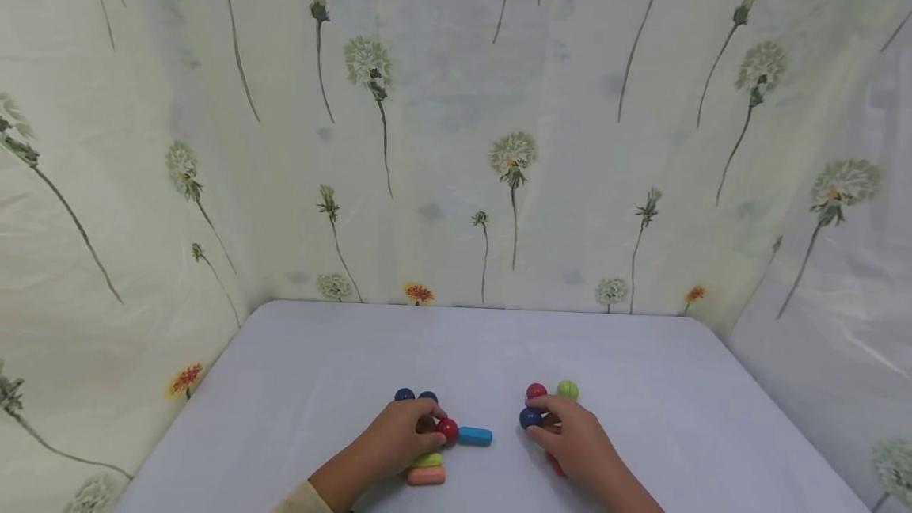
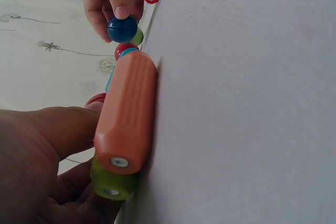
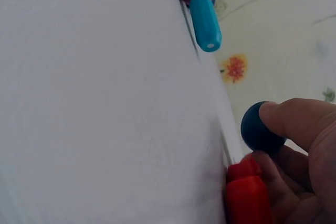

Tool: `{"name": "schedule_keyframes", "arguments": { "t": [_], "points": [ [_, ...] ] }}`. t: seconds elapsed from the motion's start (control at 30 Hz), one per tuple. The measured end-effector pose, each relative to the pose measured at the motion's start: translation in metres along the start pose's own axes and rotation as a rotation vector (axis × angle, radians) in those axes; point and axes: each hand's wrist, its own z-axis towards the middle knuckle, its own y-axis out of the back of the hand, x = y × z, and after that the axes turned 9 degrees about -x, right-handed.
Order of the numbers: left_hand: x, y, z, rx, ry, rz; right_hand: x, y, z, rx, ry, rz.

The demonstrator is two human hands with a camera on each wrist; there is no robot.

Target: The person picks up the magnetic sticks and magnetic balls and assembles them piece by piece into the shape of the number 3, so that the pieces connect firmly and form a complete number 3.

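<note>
My left hand pinches a red ball between thumb and fingers. A blue stick with a pale metallic spot at its free end extends from that ball to the right. In my right hand a dark blue ball is pinched by thumb and fingertips. Beneath the left hand lie a yellow-green stick and an orange stick, side by side. Red sticks lie under the right hand, mostly hidden from the head view.
Two dark blue balls, one of them this ball, sit beyond the left hand. Past the right hand are another red ball and a green ball. The white tabletop meets a flower-patterned curtain at its back.
</note>
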Motion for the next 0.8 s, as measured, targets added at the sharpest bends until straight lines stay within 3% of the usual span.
{"name": "schedule_keyframes", "arguments": {
  "t": [0.2,0.57,0.8],
  "points": [
    [0.001,-0.001,0.0,-0.006,-0.015,-0.003,0.012,-0.008,0.002,0.041,0.048,0.024],
    [0.001,0.0,0.002,-0.007,0.006,0.007,0.027,-0.019,0.008,0.197,0.147,0.008],
    [0.001,-0.001,0.004,0.008,0.033,-0.003,0.033,-0.025,0.006,0.191,0.094,-0.05]
  ]
}}
